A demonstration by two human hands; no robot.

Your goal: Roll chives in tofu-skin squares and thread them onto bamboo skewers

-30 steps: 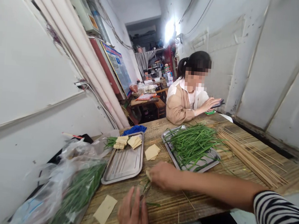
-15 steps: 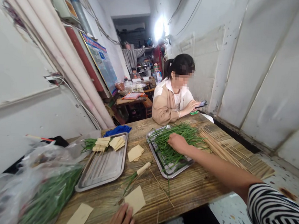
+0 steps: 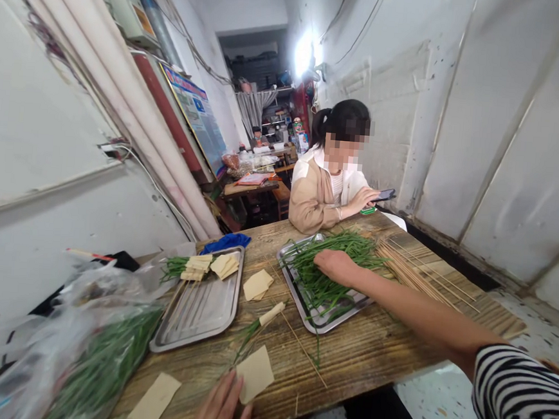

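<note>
Writing on the blue, yellow-edged wall poster (image 3: 194, 116) is too small to be read, and no brand can be made out on the dark phone (image 3: 384, 196) held by a person seated across the brown wooden table (image 3: 364, 364).

The right arm, covered above by a black-and-white striped sleeve (image 3: 521, 396), is stretched forward, and the right hand (image 3: 335, 267) is set palm-down on a heap of long, thin green stalks (image 3: 354, 242) in a rectangular silvery metal tray (image 3: 339, 319). Its fingers are curled; their tips are partly hidden, so whether any stalks are gripped cannot be told. The left hand (image 3: 223, 405) is cut off by the bottom edge; its fingers are laid loosely over the near-left edge of a pale yellow square sheet (image 3: 257, 372), the thumb held apart, with nothing clenched.

Just beyond that sheet, a pale roll wrapped around green stalks (image 3: 271, 313) is seen near a thin wooden skewer (image 3: 304, 350). Rolled pieces are gathered in a second metal tray (image 3: 208, 307), farther left. Greens inside a clear plastic bag (image 3: 104, 350) are blurred by its folds.
</note>
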